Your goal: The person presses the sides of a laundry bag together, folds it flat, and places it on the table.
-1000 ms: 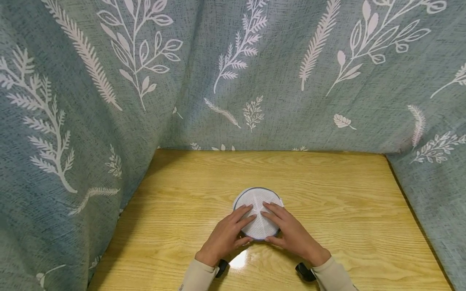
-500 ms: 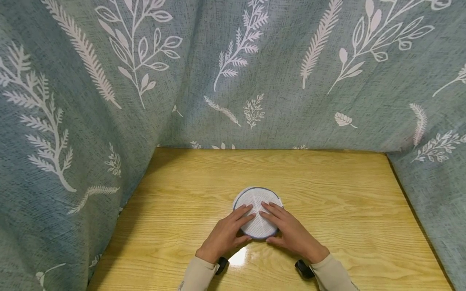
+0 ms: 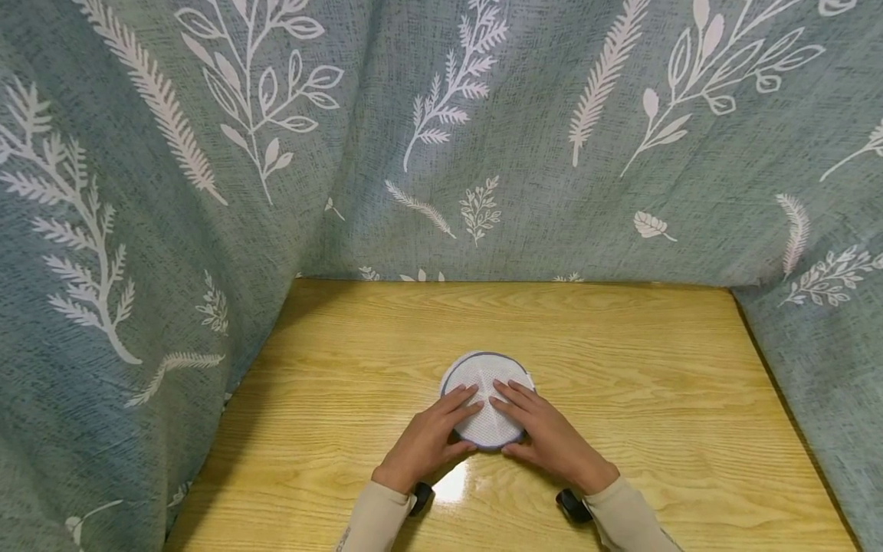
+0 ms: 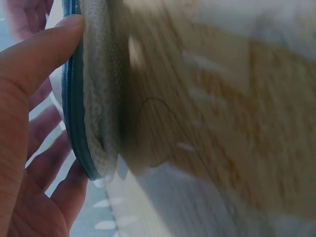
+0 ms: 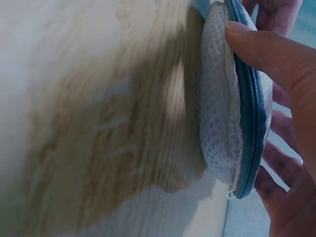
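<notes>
A round white mesh laundry bag (image 3: 471, 374) with a blue-grey zipped rim lies on the wooden table in front of me. My left hand (image 3: 424, 445) holds its left side, fingers spread over the top and thumb at the near rim. On the right side my right hand (image 3: 560, 446) grips it in the same way. The left wrist view shows the thumb pressed on the zipper (image 4: 76, 103), with the fingers beyond it. In the right wrist view the other thumb also lies at the zipper (image 5: 252, 108), above the bag's bulging mesh underside. Palms hide parts of both sides.
The yellow wood-grain table (image 3: 676, 383) extends around the bag. Blue-green curtains (image 3: 552, 222) with white leaf prints hang along its back and both sides. Dark wrist devices (image 3: 422, 498) sit under the beige sleeves (image 3: 375, 517). Light glares off the tabletop between the wrists.
Both hands keep their places on the bag; the right fingers have slid very slightly left over its top. The head view has shifted a little.
</notes>
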Motion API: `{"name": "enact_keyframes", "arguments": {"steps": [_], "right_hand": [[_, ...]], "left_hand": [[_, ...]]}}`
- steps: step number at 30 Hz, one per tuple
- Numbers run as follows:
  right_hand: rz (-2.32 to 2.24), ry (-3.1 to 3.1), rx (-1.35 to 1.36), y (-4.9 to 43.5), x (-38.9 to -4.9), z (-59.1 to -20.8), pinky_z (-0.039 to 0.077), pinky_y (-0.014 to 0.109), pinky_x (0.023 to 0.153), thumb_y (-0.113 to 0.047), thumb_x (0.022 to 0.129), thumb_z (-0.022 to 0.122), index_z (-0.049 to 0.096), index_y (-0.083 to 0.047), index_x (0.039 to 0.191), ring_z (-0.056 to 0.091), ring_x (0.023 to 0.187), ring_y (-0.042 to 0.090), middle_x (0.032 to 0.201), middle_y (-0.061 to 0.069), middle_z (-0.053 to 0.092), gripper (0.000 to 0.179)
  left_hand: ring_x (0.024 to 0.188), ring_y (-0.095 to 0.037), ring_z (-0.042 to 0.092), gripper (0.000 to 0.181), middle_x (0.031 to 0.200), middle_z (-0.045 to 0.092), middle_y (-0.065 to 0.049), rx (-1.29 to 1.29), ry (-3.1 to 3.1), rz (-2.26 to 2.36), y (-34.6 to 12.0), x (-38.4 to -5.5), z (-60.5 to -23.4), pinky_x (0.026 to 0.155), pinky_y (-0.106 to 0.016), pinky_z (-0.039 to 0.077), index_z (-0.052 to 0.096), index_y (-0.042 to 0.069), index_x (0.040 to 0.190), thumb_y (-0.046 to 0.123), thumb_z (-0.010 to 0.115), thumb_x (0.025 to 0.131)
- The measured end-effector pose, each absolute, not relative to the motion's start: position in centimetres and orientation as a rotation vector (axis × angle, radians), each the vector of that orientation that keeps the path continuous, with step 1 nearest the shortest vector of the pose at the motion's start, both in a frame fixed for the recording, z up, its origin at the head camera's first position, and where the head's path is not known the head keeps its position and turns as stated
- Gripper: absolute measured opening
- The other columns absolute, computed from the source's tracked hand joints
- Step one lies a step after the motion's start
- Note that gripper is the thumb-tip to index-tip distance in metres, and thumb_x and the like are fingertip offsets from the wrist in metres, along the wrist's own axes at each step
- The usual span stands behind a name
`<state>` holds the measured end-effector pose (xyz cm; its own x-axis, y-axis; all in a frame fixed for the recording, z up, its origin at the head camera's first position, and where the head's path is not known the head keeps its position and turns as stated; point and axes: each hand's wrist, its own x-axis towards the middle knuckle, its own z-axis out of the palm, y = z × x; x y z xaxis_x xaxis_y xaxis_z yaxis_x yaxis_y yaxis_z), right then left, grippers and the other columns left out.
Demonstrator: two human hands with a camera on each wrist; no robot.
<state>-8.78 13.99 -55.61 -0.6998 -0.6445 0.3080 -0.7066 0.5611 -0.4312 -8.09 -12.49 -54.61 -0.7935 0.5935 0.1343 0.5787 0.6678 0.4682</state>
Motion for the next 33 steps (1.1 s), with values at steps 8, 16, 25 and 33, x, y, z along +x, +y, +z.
{"name": "enact_keyframes", "arguments": {"steps": [8,16,25,33], "right_hand": [[0.829,-2.793,1.101,13.8,-9.6,-55.7,0.044,0.061,0.117,-0.026,0.083,0.092,0.056,-0.004,0.153,0.042,0.150,0.042,0.165,0.014,0.045,0.081],[0.847,-2.826,1.078,13.6,-10.6,-55.7,0.043,0.062,0.117,-0.023,0.083,0.093,0.056,-0.003,0.152,0.042,0.150,0.044,0.165,0.016,0.045,0.081],[0.875,-2.830,1.089,13.6,-11.0,-55.6,0.043,0.063,0.117,-0.020,0.082,0.093,0.056,-0.003,0.152,0.042,0.150,0.044,0.165,0.016,0.045,0.080],[0.846,-2.857,1.080,13.5,-11.0,-55.4,0.043,0.062,0.118,-0.020,0.082,0.093,0.057,-0.002,0.151,0.041,0.150,0.044,0.164,0.016,0.045,0.080]], "left_hand": [[0.153,-0.028,0.043,0.066,0.166,0.045,-0.006,0.970,2.820,0.782,-12.4,-9.1,-54.7,0.117,-0.044,0.049,0.062,0.011,0.149,0.030,0.085,0.090],[0.154,-0.028,0.040,0.066,0.167,0.043,-0.006,0.956,2.789,0.793,-12.4,-10.2,-54.8,0.118,-0.043,0.047,0.060,0.011,0.151,0.029,0.084,0.092],[0.154,-0.030,0.040,0.066,0.167,0.043,-0.007,0.940,2.772,0.802,-12.4,-10.4,-54.7,0.119,-0.045,0.047,0.061,0.009,0.150,0.027,0.084,0.091],[0.154,-0.030,0.040,0.065,0.166,0.044,-0.008,0.942,2.766,0.798,-12.3,-10.5,-54.8,0.119,-0.045,0.046,0.060,0.009,0.150,0.026,0.084,0.092]]}}
